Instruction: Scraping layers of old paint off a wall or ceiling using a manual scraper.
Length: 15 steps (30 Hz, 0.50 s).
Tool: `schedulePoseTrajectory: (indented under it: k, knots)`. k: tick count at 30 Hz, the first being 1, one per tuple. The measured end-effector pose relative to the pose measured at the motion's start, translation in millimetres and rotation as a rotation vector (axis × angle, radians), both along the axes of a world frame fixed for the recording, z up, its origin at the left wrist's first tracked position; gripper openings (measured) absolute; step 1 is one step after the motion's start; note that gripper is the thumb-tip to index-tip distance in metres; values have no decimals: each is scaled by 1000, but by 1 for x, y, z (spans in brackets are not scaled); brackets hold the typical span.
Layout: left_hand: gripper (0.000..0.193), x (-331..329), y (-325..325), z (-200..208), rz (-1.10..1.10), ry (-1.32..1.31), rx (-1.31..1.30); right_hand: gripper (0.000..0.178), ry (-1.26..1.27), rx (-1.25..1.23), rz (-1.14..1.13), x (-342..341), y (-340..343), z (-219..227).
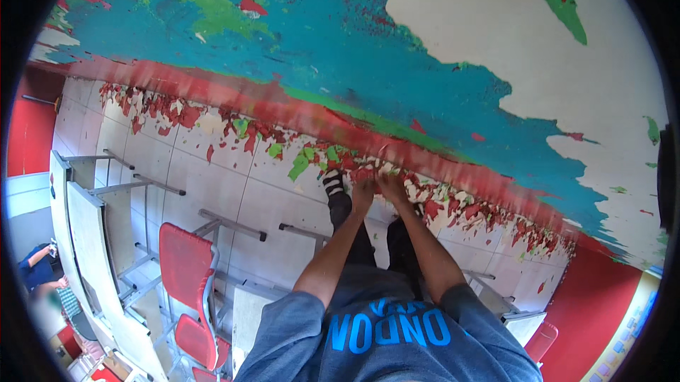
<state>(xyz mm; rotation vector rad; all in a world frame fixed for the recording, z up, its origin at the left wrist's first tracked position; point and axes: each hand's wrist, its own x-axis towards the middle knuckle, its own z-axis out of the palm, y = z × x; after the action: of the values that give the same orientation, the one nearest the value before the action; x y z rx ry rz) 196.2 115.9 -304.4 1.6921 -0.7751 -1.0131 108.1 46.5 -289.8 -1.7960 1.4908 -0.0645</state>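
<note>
Left hand (363, 196) and right hand (389, 186) close together, can't tell if gripping anything, right by a peeling teal-green-red painted wall (319, 63) at 12 o'clock. Jagged red-green-cream paint flakes (300, 164) strewn 10 to 4; red metal-framed chair (185, 265) at 8.

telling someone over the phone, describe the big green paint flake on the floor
Start at the peeling blue wall and look along the white tiled floor at its base. Just left of the person's left foot lies the paint flake. It is bright green among mostly red and cream bits, and looks bigger than the other green ones nearby.
</note>
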Motion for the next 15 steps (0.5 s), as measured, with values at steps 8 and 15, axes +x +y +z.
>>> schedulePoseTrajectory:
  k: [8, 15]
  knots:
    - [22, 14, -40, 20, 351, 461, -139, 30, -744, 129, -234, 8, -17, 40]
    - [19, 22, -88, 72, 298, 584, -93, 28, -626, -32, -589, 55, -55, 66]
